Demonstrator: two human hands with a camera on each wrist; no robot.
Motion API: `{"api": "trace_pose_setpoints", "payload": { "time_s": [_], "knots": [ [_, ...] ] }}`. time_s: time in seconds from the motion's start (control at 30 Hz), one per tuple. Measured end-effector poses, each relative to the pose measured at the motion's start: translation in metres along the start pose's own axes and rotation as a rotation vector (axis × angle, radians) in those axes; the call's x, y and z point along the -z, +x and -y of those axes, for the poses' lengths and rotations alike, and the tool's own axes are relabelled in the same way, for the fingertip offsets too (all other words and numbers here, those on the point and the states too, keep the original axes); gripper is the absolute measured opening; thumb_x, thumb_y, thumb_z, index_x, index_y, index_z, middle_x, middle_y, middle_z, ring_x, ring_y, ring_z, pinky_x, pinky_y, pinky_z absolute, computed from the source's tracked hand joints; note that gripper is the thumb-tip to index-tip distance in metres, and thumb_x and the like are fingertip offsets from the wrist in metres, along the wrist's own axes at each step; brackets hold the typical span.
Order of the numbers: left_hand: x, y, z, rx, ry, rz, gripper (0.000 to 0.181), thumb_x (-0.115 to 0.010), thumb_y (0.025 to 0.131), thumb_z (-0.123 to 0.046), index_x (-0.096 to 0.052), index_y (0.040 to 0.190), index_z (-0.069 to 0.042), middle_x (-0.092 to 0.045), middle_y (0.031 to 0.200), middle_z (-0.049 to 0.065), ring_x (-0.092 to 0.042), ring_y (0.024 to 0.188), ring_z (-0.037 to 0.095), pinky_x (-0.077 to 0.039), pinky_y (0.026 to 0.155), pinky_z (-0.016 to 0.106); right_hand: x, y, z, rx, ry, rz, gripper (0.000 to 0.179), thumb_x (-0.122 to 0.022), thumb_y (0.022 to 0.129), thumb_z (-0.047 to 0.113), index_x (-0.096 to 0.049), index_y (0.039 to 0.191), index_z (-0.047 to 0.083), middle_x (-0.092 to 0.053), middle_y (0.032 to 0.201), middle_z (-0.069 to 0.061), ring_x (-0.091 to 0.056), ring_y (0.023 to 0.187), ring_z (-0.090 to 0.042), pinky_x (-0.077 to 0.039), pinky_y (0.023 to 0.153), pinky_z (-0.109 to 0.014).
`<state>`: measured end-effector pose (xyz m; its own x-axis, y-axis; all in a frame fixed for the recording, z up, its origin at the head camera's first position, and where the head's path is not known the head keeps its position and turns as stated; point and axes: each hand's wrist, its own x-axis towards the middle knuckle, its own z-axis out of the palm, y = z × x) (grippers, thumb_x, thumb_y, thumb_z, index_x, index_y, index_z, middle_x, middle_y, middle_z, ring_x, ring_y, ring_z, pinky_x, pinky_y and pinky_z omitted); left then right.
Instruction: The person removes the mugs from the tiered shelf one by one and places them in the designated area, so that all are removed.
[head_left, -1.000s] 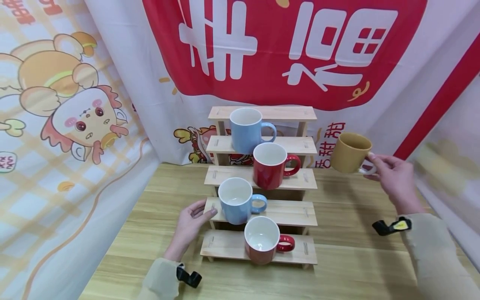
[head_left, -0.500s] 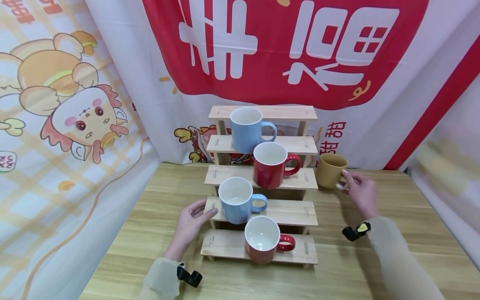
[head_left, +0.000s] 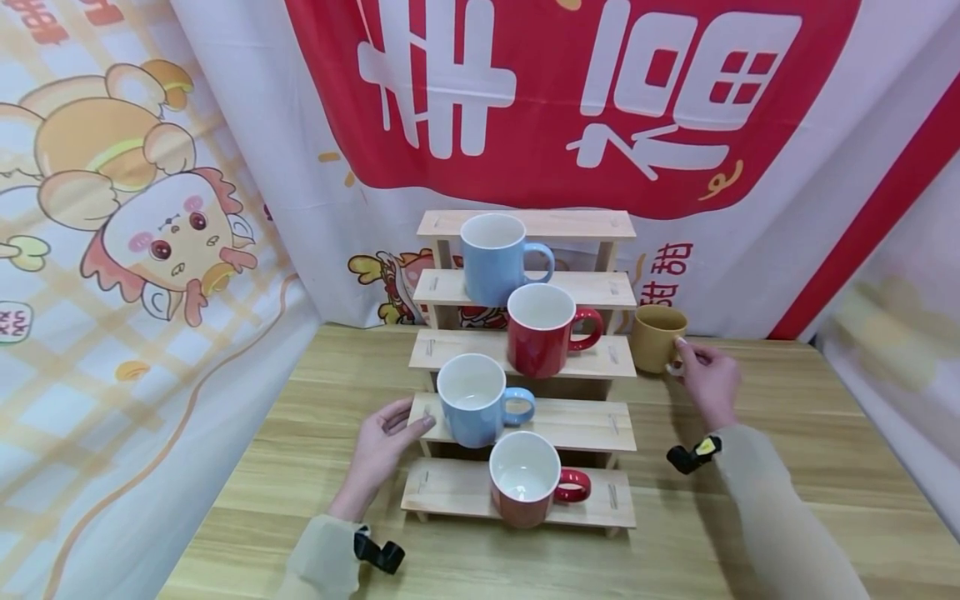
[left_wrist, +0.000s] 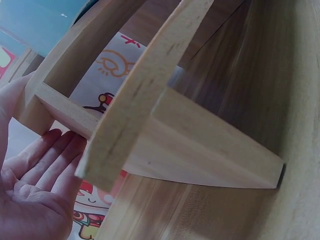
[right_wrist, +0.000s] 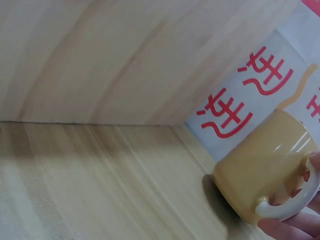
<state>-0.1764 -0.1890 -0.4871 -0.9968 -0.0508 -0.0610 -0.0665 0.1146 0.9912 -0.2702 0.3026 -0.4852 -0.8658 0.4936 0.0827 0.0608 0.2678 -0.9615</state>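
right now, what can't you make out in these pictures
Right hand: mostly cut off by the right edge in the right wrist view.
Left hand: some fingertips go behind the wooden stand in the left wrist view.
Tan mug: underside faces away in the right wrist view, so contact with the tabletop is uncertain.
Upper blue mug: lower right hidden by the upper red mug in the head view.

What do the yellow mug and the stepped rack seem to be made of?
Yellow mug: probably glazed ceramic, smooth and glossy; bright streaks of light reflect off its side.

Stepped rack: apparently pale wood with a matte finish; dark grain-like flecks show along a board edge in the left wrist view.
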Motion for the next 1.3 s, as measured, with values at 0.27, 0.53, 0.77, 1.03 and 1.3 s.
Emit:
{"api": "trace_pose_setpoints", "payload": {
  "time_s": [0.27, 0.53, 0.77, 1.03, 1.3],
  "knots": [
    [-0.001, 0.000, 0.000, -0.017, -0.002, -0.001, 0.065, -0.085, 0.085, -0.028, -0.058, 0.137, -0.001, -0.062, 0.134, 0.019, -0.059, 0.124, 0.032, -0.053, 0.097, 0.028, -0.003, -0.011, 0.000, -0.032, 0.018, 0.009, 0.041, -0.072, 0.097, 0.032, -0.071, 0.115, -0.005, -0.072, 0.106, -0.018, -0.071, 0.077, -0.014, -0.062, 0.068, -0.029],
    [-0.002, 0.000, -0.002, -0.016, -0.017, 0.003, 0.062, -0.084, 0.087, -0.025, -0.058, 0.137, -0.001, -0.061, 0.135, 0.019, -0.058, 0.124, 0.032, -0.053, 0.097, 0.026, -0.005, -0.023, -0.007, -0.061, 0.057, -0.002, 0.039, -0.075, 0.095, 0.031, -0.072, 0.111, -0.004, -0.074, 0.102, -0.016, -0.071, 0.078, -0.013, -0.063, 0.069, -0.029],
    [-0.002, 0.000, -0.002, -0.018, 0.000, -0.005, 0.062, -0.084, 0.087, -0.028, -0.059, 0.137, -0.001, -0.062, 0.134, 0.020, -0.059, 0.124, 0.032, -0.054, 0.097, 0.028, -0.005, -0.025, -0.012, -0.079, 0.022, -0.006, 0.047, -0.075, 0.093, 0.040, -0.073, 0.114, -0.001, -0.073, 0.109, -0.016, -0.070, 0.082, -0.013, -0.063, 0.070, -0.028],
    [-0.001, 0.000, 0.000, -0.011, 0.001, -0.006, 0.064, -0.086, 0.084, -0.029, -0.060, 0.136, -0.002, -0.063, 0.132, 0.017, -0.060, 0.122, 0.031, -0.055, 0.094, 0.029, 0.007, -0.025, 0.004, -0.029, 0.053, -0.085, 0.044, -0.082, 0.087, 0.042, -0.075, 0.111, 0.006, -0.071, 0.082, 0.014, -0.066, 0.074, -0.004, -0.053, 0.058, -0.012],
    [-0.001, 0.001, 0.001, -0.011, 0.005, -0.020, 0.064, -0.086, 0.084, -0.029, -0.060, 0.136, -0.002, -0.063, 0.132, 0.018, -0.060, 0.122, 0.032, -0.055, 0.095, 0.029, 0.031, -0.021, 0.074, 0.087, 0.026, -0.126, 0.054, -0.075, 0.088, 0.052, -0.074, 0.125, 0.011, -0.072, 0.104, 0.007, -0.066, 0.085, -0.006, -0.054, 0.070, -0.012]
  ]
}}
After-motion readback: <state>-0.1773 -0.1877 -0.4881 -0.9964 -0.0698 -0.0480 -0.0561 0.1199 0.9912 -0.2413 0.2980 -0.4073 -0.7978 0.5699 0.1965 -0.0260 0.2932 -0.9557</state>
